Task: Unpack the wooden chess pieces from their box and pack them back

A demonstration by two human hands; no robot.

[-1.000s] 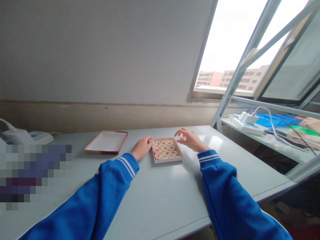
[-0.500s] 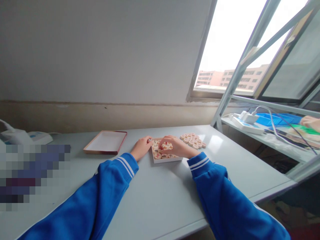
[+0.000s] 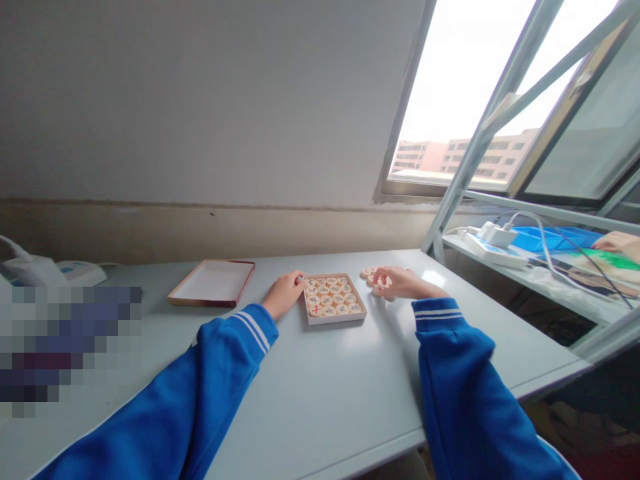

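Observation:
A shallow open box [image 3: 336, 321] stands on the table, with round wooden Chinese chess pieces [image 3: 330, 299] laid in rows inside it. Most of their characters are dark; one at the near left corner is red. My left hand [image 3: 283, 295] is at the left side of this box, its curled fingers gripping the rim. To the right, my right hand [image 3: 406, 283] is over a loose group of chess pieces [image 3: 369, 273], thumb and fingers curved around a piece. The hand hides most of that group.
The box lid [image 3: 213, 283] lies inside up, at the left. Farther left are a white plug and power strip [image 3: 83, 275]. A metal-framed shelf [image 3: 560, 277] on the right holds cables, a power strip, a blue tray [image 3: 555, 238] and part of another person's hand [image 3: 620, 243].
My right hand has moved right, from above the box to the loose chess pieces, uncovering the rows in the box. My left hand has stayed at the box's left edge.

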